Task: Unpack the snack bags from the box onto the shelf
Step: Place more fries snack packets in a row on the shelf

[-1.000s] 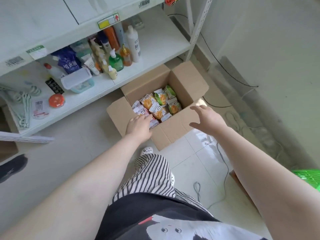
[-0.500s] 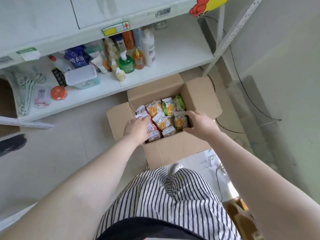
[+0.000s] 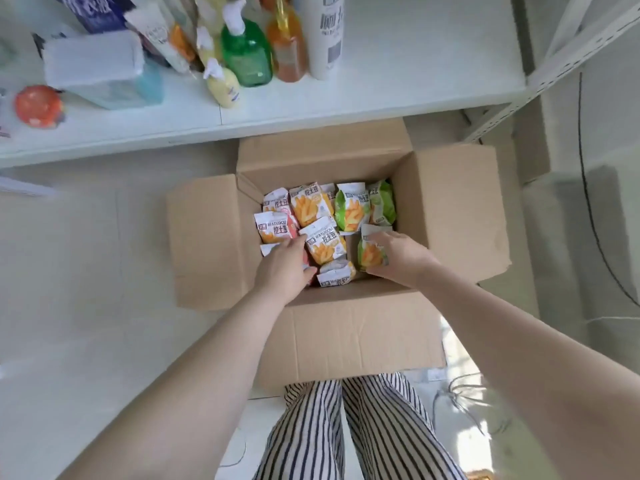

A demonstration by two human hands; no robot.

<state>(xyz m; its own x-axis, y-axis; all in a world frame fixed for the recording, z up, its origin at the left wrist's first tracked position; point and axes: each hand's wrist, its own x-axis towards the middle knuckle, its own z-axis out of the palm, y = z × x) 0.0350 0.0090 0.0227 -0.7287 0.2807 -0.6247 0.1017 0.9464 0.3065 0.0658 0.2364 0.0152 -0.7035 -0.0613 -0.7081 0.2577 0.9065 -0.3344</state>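
A white shelf (image 3: 346, 109) runs across the top of the view, its board crowded on the left with a green pump bottle (image 3: 246, 53), an orange bottle (image 3: 287, 46), a tall white bottle (image 3: 325, 32), a small yellow pump bottle (image 3: 223, 85), a pale lidded container (image 3: 100, 71) and a round orange-red object (image 3: 38, 105), while the stretch of board to the right of the bottles is bare. Directly below the shelf edge an open cardboard box (image 3: 346, 334) sits on the pale floor, its four flaps folded outward; the far flap lies just under the shelf's front edge. Striped trouser legs (image 3: 363, 434) show at the bottom, just behind the near flap. Both arms reach down into the box. The left hand (image 3: 285, 268) has its fingers curled over a red-and-white bag (image 3: 275, 228) at the left side of the pile, though how firmly it grips is hard to tell. The right hand (image 3: 398, 258) pinches a green snack bag (image 3: 370, 252) between thumb and fingers at the right side of the box. The snack bags (image 3: 323, 242) are small glossy pouches printed with fries, in orange, green and red-and-white, packed loosely in overlapping rows on the bottom of the box, some tilted.
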